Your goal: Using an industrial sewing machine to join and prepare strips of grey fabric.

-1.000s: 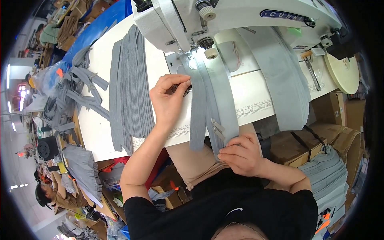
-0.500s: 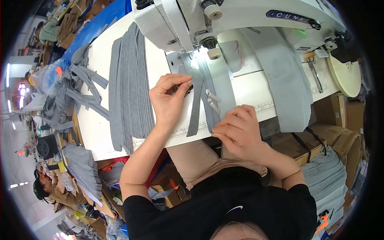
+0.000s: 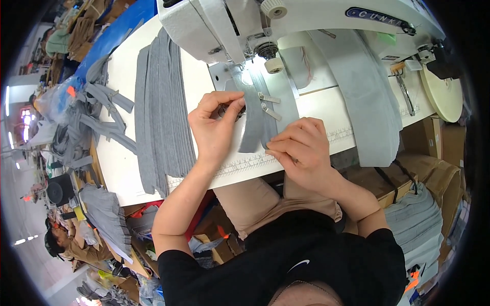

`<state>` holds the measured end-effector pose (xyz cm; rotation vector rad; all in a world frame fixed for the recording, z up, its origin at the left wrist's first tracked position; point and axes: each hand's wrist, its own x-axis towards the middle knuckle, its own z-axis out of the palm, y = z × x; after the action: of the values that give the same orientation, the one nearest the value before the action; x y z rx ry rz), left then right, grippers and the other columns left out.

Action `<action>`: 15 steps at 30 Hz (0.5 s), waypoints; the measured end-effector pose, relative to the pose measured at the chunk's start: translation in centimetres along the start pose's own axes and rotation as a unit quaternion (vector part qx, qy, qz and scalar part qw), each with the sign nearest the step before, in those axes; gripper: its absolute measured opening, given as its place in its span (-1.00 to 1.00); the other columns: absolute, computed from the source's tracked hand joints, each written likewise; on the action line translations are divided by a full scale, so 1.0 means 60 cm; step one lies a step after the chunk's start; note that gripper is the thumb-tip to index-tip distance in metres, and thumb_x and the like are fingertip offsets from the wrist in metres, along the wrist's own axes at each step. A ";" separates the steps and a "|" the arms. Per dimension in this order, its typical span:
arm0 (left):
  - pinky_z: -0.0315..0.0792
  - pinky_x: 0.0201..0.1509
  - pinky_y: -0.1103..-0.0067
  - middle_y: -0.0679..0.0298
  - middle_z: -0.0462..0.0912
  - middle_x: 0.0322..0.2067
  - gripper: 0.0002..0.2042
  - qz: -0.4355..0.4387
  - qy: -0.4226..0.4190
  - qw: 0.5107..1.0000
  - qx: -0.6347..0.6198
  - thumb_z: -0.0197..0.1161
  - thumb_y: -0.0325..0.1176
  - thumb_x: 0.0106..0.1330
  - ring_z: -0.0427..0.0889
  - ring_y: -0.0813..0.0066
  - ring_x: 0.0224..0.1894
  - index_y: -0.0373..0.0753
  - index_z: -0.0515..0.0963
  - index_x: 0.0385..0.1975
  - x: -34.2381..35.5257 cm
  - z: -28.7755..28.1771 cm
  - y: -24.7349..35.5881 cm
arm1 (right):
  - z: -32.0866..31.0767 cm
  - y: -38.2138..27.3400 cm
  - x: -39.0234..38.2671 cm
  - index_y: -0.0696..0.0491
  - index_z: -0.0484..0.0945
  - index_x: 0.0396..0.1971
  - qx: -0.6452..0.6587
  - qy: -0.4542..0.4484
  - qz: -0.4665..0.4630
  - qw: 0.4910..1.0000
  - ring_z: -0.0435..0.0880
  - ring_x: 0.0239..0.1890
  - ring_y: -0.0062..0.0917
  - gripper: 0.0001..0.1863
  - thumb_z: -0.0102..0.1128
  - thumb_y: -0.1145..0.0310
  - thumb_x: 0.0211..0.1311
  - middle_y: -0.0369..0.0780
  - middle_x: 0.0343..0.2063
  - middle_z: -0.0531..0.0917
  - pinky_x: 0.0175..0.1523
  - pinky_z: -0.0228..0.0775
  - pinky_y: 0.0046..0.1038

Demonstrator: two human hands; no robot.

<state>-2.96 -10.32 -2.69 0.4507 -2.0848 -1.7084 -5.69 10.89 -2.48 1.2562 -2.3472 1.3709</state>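
Observation:
Under the lit needle area of the white sewing machine [image 3: 224,25] lie a grey fabric strip [image 3: 250,130], a zipper tape [image 3: 260,81] with two silver sliders [image 3: 270,111], and a wider pale grey strip [image 3: 288,102]. My left hand [image 3: 214,132] pinches the grey strip's left edge just below the presser foot, thumb and forefinger together. Lower and to the right, my right hand [image 3: 298,150] grips the free end of the zipper tape between thumb and fingers, near the table's front edge.
Stacked grey strips [image 3: 161,112] cover the left of the table, beside a loose pile [image 3: 99,117]. A pale fabric stack [image 3: 370,112], metal snips [image 3: 403,97] and a cream disc [image 3: 441,99] are at right. A co-worker [image 3: 76,242] is at lower left.
My right hand has moved up toward the needle with the tape, and the zipper sliders have come up with it. The strips' lower ends have drawn up onto the table. My left hand barely moved.

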 end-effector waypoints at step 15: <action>0.49 -0.14 0.67 0.24 0.67 -0.13 -0.81 0.087 -0.015 0.996 0.030 0.41 -0.64 0.21 0.60 0.60 -0.21 -0.30 0.79 -0.20 0.000 0.006 0.007 | -0.003 0.003 0.021 -0.01 0.72 -0.42 -0.020 -0.022 0.006 1.000 0.58 -0.20 -0.47 -0.90 0.43 0.46 0.01 -0.41 -0.37 0.67 0.05 0.28 -0.34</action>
<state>-3.14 -9.90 -2.35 0.2546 -2.1347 -1.5656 -6.66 10.33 -1.88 1.2750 -2.4023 1.3077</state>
